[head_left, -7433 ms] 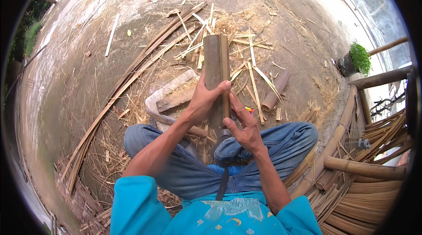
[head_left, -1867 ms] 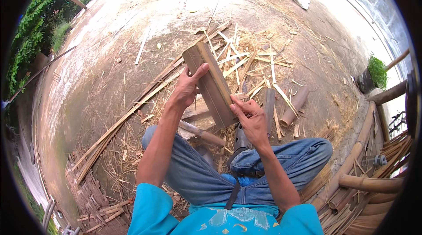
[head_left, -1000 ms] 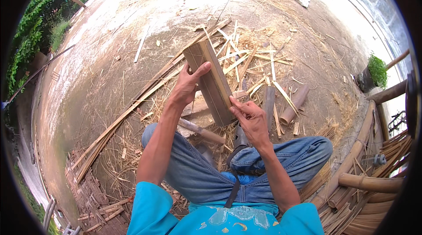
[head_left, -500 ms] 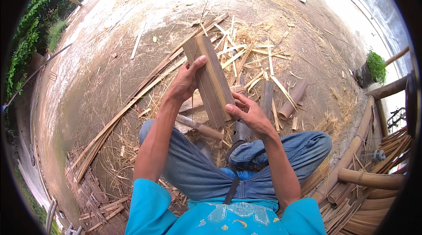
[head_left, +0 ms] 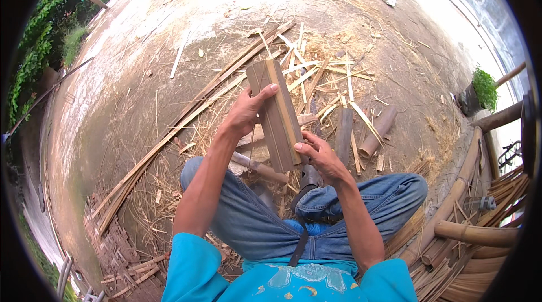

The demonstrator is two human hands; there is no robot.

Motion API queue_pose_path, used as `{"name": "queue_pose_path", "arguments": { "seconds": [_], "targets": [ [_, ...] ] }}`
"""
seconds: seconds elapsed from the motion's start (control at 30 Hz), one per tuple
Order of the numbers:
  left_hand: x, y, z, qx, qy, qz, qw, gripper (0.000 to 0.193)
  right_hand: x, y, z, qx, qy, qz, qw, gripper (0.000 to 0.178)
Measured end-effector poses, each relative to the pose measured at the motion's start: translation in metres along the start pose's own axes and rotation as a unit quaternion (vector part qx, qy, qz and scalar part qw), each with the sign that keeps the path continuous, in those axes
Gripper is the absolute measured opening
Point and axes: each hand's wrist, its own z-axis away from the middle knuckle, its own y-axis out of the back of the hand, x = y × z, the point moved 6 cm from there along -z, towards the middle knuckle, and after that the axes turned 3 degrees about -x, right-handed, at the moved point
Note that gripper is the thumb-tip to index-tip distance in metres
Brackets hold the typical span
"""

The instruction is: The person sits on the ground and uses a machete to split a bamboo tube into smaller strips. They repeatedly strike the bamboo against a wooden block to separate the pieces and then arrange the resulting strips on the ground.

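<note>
**Head view: split bamboo slat held in both hands above the lap**

No packages, labels or signs can be made out anywhere on the ground; everything lying about is raw bamboo and straw.

The bamboo slat [head_left: 276, 115] sits at the centre of the frame, a flat, brownish piece with lengthwise grooves on its face and a paler edge along its right side. It tilts slightly, its top end leaning toward 11 o'clock. The left hand [head_left: 244, 114] is closed around its left edge, thumb laid across the face near the upper part. The right hand [head_left: 317, 155] grips the lower right corner, fingers curled against the edge. The slat hangs over the person's knees in blue jeans [head_left: 361, 200].

At 10 o'clock from the slat, long bamboo strips [head_left: 169, 138] run diagonally across the dirt ground [head_left: 141, 64]. At 1 to 2 o'clock lie scattered pale splinters [head_left: 339, 76], and at 3 o'clock two short bamboo tubes [head_left: 377, 131]. Stacked bamboo poles [head_left: 468, 228] fill the 4 o'clock edge, partly cut off by the dark rim. A potted green plant [head_left: 483, 87] stands at 2 o'clock.

The slat's bottom end is hidden behind the right hand. A dark object below the right hand, between the knees, is too obscured to identify.
</note>
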Motion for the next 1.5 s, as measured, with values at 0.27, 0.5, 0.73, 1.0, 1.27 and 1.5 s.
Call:
{"name": "queue_pose_path", "arguments": {
  "seconds": [0.27, 0.5, 0.73, 1.0, 1.27, 1.5],
  "targets": [
    [0.011, -0.012, 0.010, 0.035, -0.003, -0.053, 0.998, 0.087, 0.007, -0.005, -0.011, 0.061, 0.082, 0.098, 0.990, 0.093],
    [0.016, 0.007, 0.010, 0.053, -0.018, -0.100, 0.993, 0.060, 0.022, 0.000, 0.006, 0.051, 0.026, -0.275, 0.960, 0.070],
    [0.058, 0.039, 0.043, 0.450, -0.134, -0.667, 0.578, 0.074, 0.060, 0.043, 0.016, 0.126, 0.049, -0.393, 0.909, 0.076],
    [0.003, -0.086, 0.042, -0.167, -0.031, -0.421, 0.891, 0.083, 0.080, 0.056, 0.029, 0.225, 0.084, -0.437, 0.867, 0.076],
    [-0.061, -0.127, 0.043, -0.132, -0.223, -0.560, 0.787, 0.063, 0.063, 0.043, 0.039, 0.228, 0.099, -0.398, 0.883, 0.069],
    [-0.059, -0.106, 0.028, -0.081, -0.172, -0.558, 0.808, 0.038, 0.119, 0.075, 0.030, 0.312, 0.133, -0.285, 0.897, 0.041]
  ]
}}
